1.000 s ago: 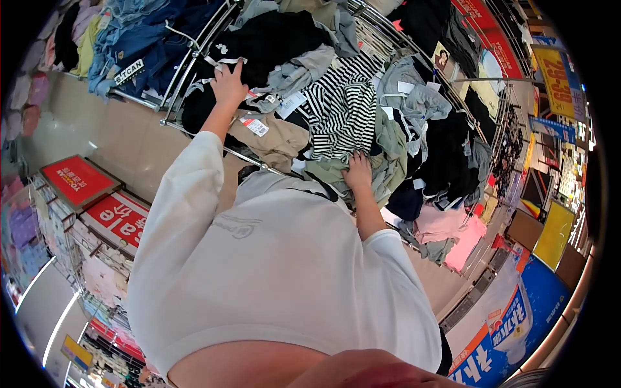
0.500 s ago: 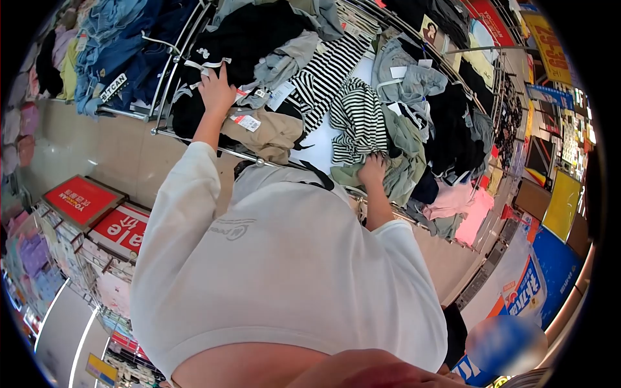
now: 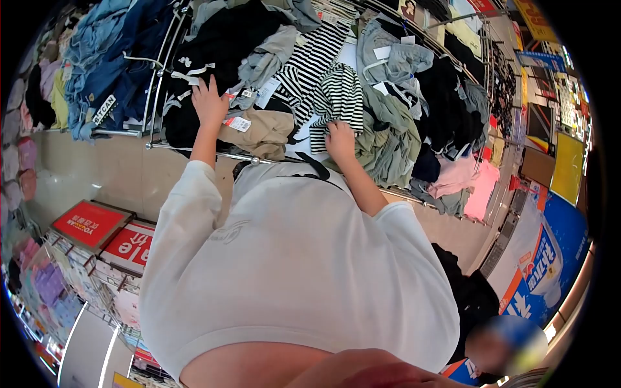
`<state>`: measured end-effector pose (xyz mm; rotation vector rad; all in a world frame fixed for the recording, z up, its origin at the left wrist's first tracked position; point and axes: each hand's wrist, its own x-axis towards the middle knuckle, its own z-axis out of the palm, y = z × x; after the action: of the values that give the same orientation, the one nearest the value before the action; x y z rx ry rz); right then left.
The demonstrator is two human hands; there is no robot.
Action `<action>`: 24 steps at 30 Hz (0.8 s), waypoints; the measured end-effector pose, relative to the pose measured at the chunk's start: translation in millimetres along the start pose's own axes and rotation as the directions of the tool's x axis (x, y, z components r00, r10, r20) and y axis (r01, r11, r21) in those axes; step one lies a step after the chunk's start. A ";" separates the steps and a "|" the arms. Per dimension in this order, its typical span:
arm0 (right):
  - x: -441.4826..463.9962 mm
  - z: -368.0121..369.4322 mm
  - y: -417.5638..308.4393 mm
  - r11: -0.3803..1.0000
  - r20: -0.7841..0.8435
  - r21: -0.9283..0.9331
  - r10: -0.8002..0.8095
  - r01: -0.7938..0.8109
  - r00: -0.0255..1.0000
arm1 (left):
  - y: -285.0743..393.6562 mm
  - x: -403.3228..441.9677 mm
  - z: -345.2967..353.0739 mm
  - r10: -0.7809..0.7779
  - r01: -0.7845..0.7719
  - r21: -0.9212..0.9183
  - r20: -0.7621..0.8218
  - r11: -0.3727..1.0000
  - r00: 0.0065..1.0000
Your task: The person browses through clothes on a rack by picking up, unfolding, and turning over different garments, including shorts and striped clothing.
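Note:
My left hand (image 3: 210, 103) lies on a black garment (image 3: 223, 42) with a white drawstring, at the left of the rack, its fingers spread. Just right of that hand is a beige garment (image 3: 262, 131) with a red and white tag. My right hand (image 3: 341, 142) has its fingers curled on the lower edge of a black-and-white striped garment (image 3: 339, 94), which is bunched up. Another striped piece (image 3: 315, 55) spreads out behind it. To the right of my right hand, an olive green garment (image 3: 391, 145) lies crumpled.
A metal rail (image 3: 255, 160) edges the rack in front of me. Jeans (image 3: 103, 52) are heaped at the left, and grey, black and pink clothes (image 3: 482, 187) at the right. Red signs (image 3: 90, 223) stand lower left. A person (image 3: 501, 349) is at lower right.
My right hand has moved left with the striped garment, off the olive green one, which now shows more. My left hand stays by the drawstring, its fingers now more spread.

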<state>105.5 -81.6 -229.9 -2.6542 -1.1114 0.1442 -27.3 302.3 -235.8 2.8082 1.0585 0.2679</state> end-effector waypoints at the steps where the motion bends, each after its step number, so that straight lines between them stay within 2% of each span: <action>1: 6.0 -0.9 -2.3 0.999 -0.092 0.015 0.034 -0.033 0.995 | 1.2 -4.6 2.0 0.016 -0.016 0.001 -0.010 1.000 1.000; 3: 19.0 -8.3 -1.5 0.990 -0.212 0.045 0.138 -0.131 0.968 | 9.4 -18.5 -0.7 0.031 -0.032 -0.035 -0.020 0.999 0.999; 5: 30.2 -17.7 6.6 0.974 -0.281 0.030 0.225 -0.226 0.933 | 32.4 -34.1 -14.5 0.004 0.000 -0.121 0.033 0.993 0.999; 6: 36.0 -22.8 12.3 0.963 -0.285 0.046 0.266 -0.264 0.921 | 43.1 -43.0 -16.3 0.035 -0.037 -0.174 -0.014 0.984 0.999; 9: 53.0 -18.6 34.4 0.912 -0.154 0.137 0.406 -0.387 0.901 | 88.1 -64.0 -44.5 0.203 -0.197 -0.086 0.078 0.977 0.976; 10: 57.4 -16.6 37.3 0.903 -0.082 0.175 0.410 -0.392 0.908 | 93.8 -73.1 -36.0 0.302 -0.286 -0.150 0.096 0.946 0.949; 12: 57.6 3.5 49.5 0.896 0.045 0.233 0.378 -0.378 0.925 | 115.0 -81.3 -35.1 0.433 -0.411 -0.162 0.137 0.897 0.891; 13: 56.4 3.8 43.1 0.886 0.128 0.195 0.402 -0.421 0.906 | 123.4 -80.4 -29.3 0.427 -0.407 -0.158 0.128 0.900 0.895; 15: 50.3 6.1 33.6 0.844 0.243 0.207 0.445 -0.494 0.862 | 132.6 -89.4 -15.4 0.482 -0.438 -0.224 0.208 0.870 0.851; 17: 41.6 14.0 27.5 0.799 0.311 0.158 0.518 -0.581 0.797 | 127.6 -91.2 33.8 0.561 -0.412 -0.426 0.324 0.806 0.762; 18: 37.1 17.4 26.4 0.775 0.331 0.199 0.522 -0.599 0.786 | 125.3 -94.2 38.8 0.568 -0.358 -0.494 0.383 0.792 0.729; 19: 32.8 21.3 28.6 0.748 0.348 0.243 0.527 -0.617 0.776 | 125.5 -90.2 27.2 0.553 -0.361 -0.429 0.523 0.828 0.649; 21: 23.8 24.3 33.6 0.735 0.401 0.195 0.545 -0.649 0.737 | 117.9 -92.5 26.2 0.590 -0.438 -0.408 0.420 0.801 0.689; 22: 20.5 24.0 36.5 0.733 0.436 0.165 0.546 -0.660 0.716 | 114.5 -91.2 26.0 0.589 -0.435 -0.408 0.427 0.803 0.686; 24: 15.3 20.7 40.5 0.719 0.476 0.155 0.546 -0.677 0.689 | 102.9 -85.8 28.8 0.476 -0.297 -0.384 0.557 0.874 0.681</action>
<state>140.1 -93.8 -260.8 -2.6262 -0.1581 0.9535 -18.6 167.0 -255.5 2.5184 0.2314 -0.4660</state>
